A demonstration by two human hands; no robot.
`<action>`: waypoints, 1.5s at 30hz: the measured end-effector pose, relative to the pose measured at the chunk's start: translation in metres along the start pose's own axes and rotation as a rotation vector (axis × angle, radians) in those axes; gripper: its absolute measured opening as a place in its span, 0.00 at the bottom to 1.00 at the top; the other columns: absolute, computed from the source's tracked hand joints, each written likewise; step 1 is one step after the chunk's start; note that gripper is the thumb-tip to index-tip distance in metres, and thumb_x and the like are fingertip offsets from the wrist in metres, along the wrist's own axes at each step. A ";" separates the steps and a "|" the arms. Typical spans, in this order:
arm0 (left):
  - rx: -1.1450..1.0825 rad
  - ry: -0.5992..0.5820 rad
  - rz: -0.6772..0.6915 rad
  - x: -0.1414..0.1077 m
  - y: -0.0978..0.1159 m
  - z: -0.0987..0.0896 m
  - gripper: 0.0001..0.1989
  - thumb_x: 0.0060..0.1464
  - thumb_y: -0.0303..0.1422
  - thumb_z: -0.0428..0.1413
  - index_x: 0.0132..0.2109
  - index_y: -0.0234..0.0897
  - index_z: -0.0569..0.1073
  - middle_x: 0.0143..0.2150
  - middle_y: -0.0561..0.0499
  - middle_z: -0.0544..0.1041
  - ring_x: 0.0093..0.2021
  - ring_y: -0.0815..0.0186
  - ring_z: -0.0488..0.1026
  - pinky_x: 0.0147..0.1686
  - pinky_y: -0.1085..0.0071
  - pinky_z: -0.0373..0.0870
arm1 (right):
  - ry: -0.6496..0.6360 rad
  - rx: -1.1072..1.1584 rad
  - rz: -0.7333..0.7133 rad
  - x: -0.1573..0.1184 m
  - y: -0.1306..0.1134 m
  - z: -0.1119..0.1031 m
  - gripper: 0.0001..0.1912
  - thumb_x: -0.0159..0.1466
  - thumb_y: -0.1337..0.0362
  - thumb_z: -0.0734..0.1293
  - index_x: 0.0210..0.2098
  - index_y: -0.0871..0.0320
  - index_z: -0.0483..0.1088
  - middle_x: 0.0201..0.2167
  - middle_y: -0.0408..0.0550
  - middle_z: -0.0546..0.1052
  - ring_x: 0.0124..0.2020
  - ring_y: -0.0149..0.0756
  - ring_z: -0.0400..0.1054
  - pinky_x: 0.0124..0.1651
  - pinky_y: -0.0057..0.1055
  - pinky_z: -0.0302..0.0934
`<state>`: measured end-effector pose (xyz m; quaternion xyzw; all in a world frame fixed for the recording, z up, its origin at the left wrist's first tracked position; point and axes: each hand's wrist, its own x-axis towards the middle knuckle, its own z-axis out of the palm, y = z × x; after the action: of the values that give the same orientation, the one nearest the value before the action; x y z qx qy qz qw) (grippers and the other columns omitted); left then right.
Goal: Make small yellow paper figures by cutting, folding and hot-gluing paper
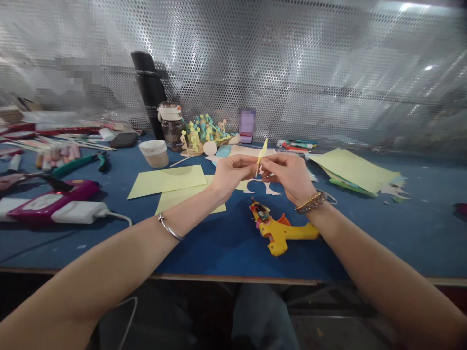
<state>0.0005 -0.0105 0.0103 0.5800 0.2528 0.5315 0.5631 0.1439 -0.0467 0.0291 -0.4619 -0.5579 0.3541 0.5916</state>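
A small yellow paper piece [262, 149] stands upright on a thin stick between my hands, above the blue table. My left hand [236, 174] pinches it from the left, its fingers closed. From the right, my right hand [286, 174] grips the same piece with thumb and fingertips. Below my hands lies a yellow glue gun [282, 233], its nozzle pointing up and left. Cut pale paper scraps [272, 188] with curved edges are on the table just behind it. Yellow paper sheets [168, 181] lie to the left, partly under my left forearm.
A purple power strip [54, 201] with white plugs and a cable is at the left, near pliers [78, 164]. Behind stand a cup [153, 154], a lidded bottle [171, 127], a black flask [149, 92] and a phone [247, 125]. More yellow paper [357, 167] lies right.
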 end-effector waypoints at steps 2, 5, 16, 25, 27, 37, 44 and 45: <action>0.008 -0.001 0.012 0.000 -0.001 0.000 0.10 0.41 0.33 0.64 0.34 0.35 0.77 0.31 0.50 0.79 0.31 0.69 0.74 0.38 0.67 0.71 | 0.000 -0.003 -0.015 0.000 0.000 0.000 0.10 0.51 0.60 0.71 0.29 0.61 0.74 0.22 0.44 0.75 0.23 0.28 0.68 0.26 0.26 0.69; 0.009 -0.001 0.025 0.001 -0.003 -0.001 0.10 0.41 0.34 0.64 0.34 0.36 0.77 0.31 0.51 0.79 0.31 0.69 0.74 0.38 0.68 0.71 | 0.000 -0.017 -0.035 -0.001 0.001 0.000 0.09 0.52 0.61 0.70 0.29 0.62 0.74 0.22 0.45 0.75 0.23 0.27 0.68 0.26 0.25 0.69; 0.002 -0.004 0.005 0.002 -0.003 0.000 0.11 0.40 0.33 0.65 0.33 0.35 0.77 0.31 0.51 0.78 0.32 0.69 0.74 0.39 0.67 0.72 | -0.001 -0.068 -0.075 0.000 0.002 0.000 0.10 0.53 0.60 0.70 0.29 0.62 0.74 0.24 0.47 0.76 0.23 0.29 0.69 0.27 0.27 0.69; -0.112 0.132 -0.077 0.000 0.007 0.004 0.14 0.38 0.31 0.65 0.36 0.36 0.75 0.36 0.52 0.77 0.37 0.70 0.74 0.43 0.69 0.70 | -0.028 -0.044 -0.033 -0.001 0.001 -0.001 0.12 0.54 0.57 0.70 0.31 0.60 0.71 0.25 0.45 0.74 0.24 0.29 0.70 0.25 0.27 0.69; -0.124 0.153 -0.073 0.000 0.009 0.004 0.13 0.37 0.31 0.66 0.35 0.36 0.75 0.35 0.52 0.77 0.38 0.70 0.73 0.45 0.69 0.69 | -0.062 -0.038 0.007 -0.003 0.001 0.000 0.12 0.53 0.58 0.71 0.30 0.60 0.70 0.25 0.45 0.74 0.25 0.30 0.70 0.26 0.27 0.69; -0.134 0.073 -0.045 0.001 0.005 0.001 0.12 0.41 0.29 0.63 0.38 0.38 0.76 0.39 0.50 0.78 0.41 0.67 0.74 0.46 0.67 0.69 | -0.106 -0.019 0.043 -0.005 -0.001 0.000 0.12 0.51 0.59 0.72 0.29 0.61 0.72 0.27 0.47 0.76 0.26 0.30 0.72 0.28 0.26 0.70; 0.185 0.388 0.296 -0.002 0.016 -0.003 0.06 0.49 0.29 0.55 0.35 0.40 0.75 0.38 0.51 0.77 0.40 0.67 0.72 0.41 0.70 0.67 | 0.052 -0.092 0.001 0.000 0.001 -0.005 0.12 0.50 0.60 0.72 0.29 0.61 0.71 0.24 0.46 0.75 0.23 0.30 0.71 0.25 0.26 0.69; 0.251 0.367 0.341 -0.004 0.018 -0.001 0.05 0.49 0.29 0.55 0.35 0.40 0.75 0.37 0.51 0.77 0.39 0.67 0.71 0.40 0.70 0.67 | 0.059 -0.109 -0.014 0.000 0.002 -0.005 0.12 0.51 0.60 0.71 0.29 0.61 0.70 0.24 0.46 0.75 0.23 0.30 0.71 0.25 0.26 0.69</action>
<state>-0.0074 -0.0175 0.0257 0.5734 0.3131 0.6793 0.3343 0.1488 -0.0473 0.0277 -0.4997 -0.5618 0.3056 0.5842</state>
